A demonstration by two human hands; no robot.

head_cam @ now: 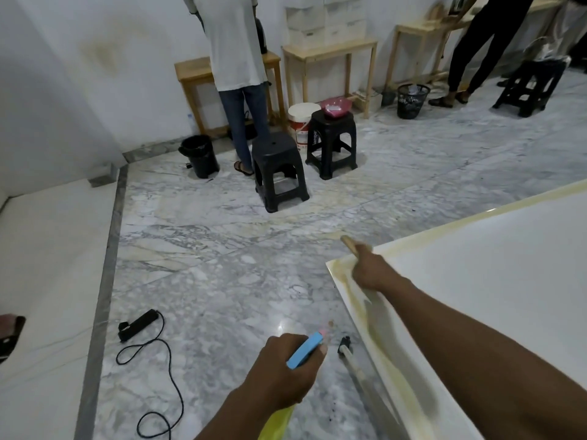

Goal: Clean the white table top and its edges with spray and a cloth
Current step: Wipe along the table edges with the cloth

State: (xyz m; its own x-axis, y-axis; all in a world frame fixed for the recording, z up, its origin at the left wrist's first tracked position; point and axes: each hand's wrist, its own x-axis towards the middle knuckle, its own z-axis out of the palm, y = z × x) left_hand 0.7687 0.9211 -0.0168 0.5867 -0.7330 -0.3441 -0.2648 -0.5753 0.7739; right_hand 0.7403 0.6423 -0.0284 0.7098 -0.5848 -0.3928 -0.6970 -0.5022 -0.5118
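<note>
Left hand point(286, 373) is seen low in the middle, over the marble floor point(222, 249), fingers wrapped round a spray bottle point(305, 349). A blue head and a yellow body are noted, with the nozzle turned towards the table's edge. Right hand point(371, 269) is clenched on a tan cloth point(349, 244), held at the left corner of the white table point(492, 265); both are blurred, so contact with the top cannot be told. Yellowish smears are observed along the table's left and far edges. On the floor left of the hands, a black power strip point(138, 325) with its cable is recorded. Farther back, left to right: a black bin point(200, 157), a standing person point(235, 58), two black stools point(279, 169), a white bucket point(301, 122), wooden side tables point(330, 49).
</note>
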